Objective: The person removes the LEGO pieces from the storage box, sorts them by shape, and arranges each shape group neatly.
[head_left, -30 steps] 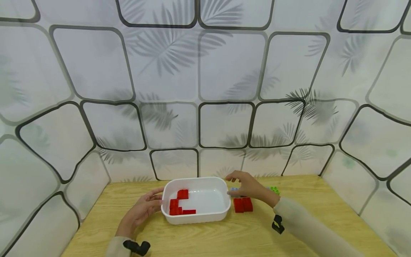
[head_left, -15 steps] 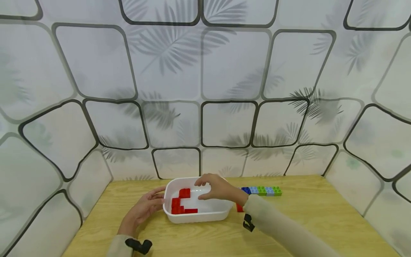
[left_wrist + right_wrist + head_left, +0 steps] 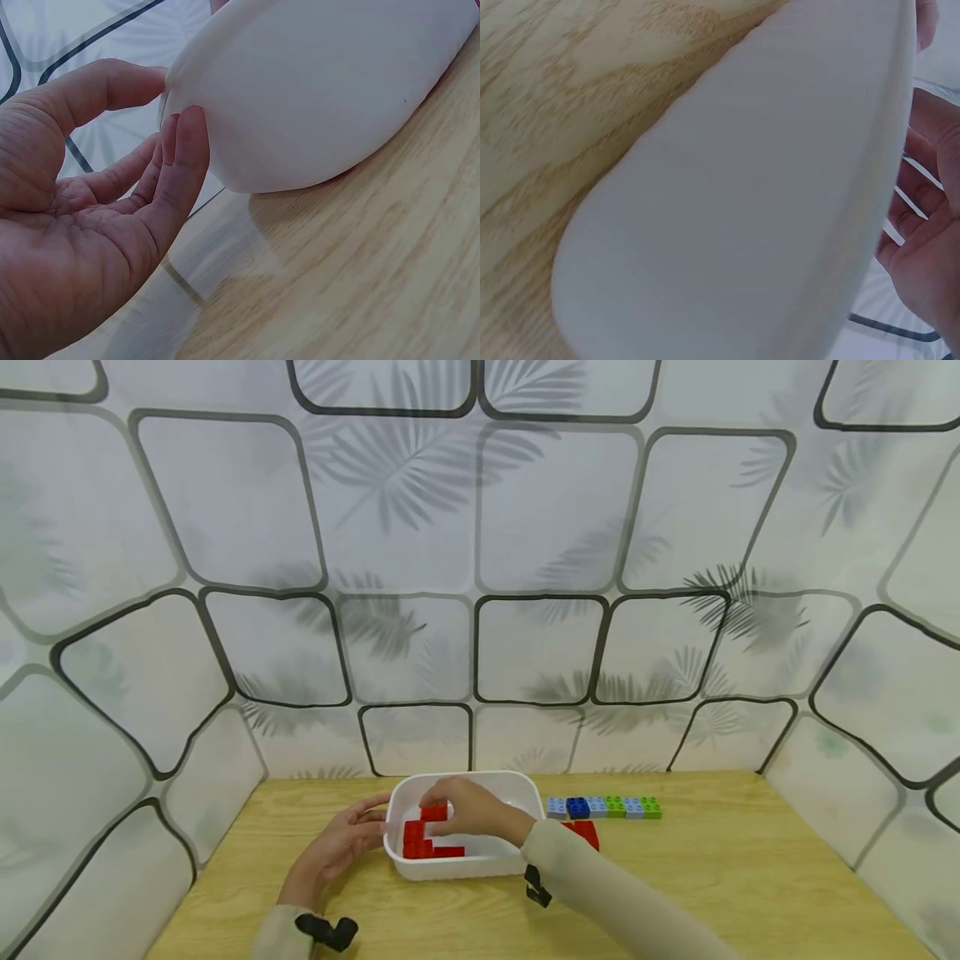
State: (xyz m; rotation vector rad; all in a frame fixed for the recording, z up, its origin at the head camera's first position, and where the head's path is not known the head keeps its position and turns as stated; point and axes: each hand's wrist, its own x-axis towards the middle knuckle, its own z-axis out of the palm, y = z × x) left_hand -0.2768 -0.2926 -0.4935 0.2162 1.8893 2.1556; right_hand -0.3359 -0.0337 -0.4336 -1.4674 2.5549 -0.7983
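A white plastic tub (image 3: 487, 866) sits on the table, with several red toy bricks (image 3: 417, 850) in its left part. My left hand (image 3: 336, 847) rests against the tub's left end, thumb at the rim and fingertips at the outer wall, as the left wrist view shows. My right hand (image 3: 476, 810) reaches over the tub, its fingers and thumb spread around a red brick (image 3: 434, 812) near the back left. Whether they touch that brick cannot be told. In the right wrist view the tub's wall (image 3: 727, 195) hides part of that hand (image 3: 930, 217).
Behind the right forearm lies a row of light blue, dark blue and green bricks (image 3: 604, 807). More red bricks (image 3: 587, 832) lie just right of the tub, partly covered by the sleeve. Patterned cloth walls (image 3: 540, 652) enclose the wooden table (image 3: 712, 852) at the back and sides.
My right hand has moved left from beside the tub's right end to the red bricks inside, uncovering the coloured row. My left hand stays at the tub's left end.
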